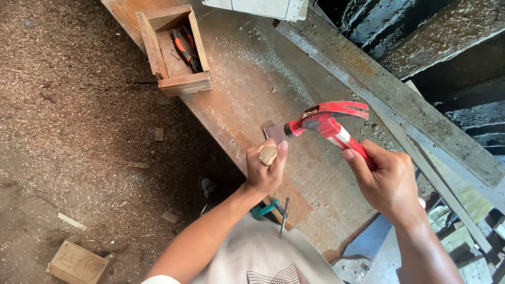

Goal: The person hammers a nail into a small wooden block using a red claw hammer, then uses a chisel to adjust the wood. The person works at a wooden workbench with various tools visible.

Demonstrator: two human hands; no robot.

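My left hand (pixel 265 171) is closed around the wooden handle of a chisel (pixel 268 153), whose flat metal blade rests on the wooden workbench (pixel 252 79). My right hand (pixel 386 181) grips the red and white handle of a red claw hammer (pixel 326 120). The hammer's head hangs just above and to the right of the chisel's handle end, close to my left thumb.
An open wooden box (pixel 176 79) with red-handled tools stands at the far left of the bench. A teal clamp (pixel 271 209) bites the bench's near edge. A handsaw blade (pixel 368 239) lies low right. Sawdust and wood scraps cover the floor (pixel 68 142). Rough planks (pixel 400 94) run along the right.
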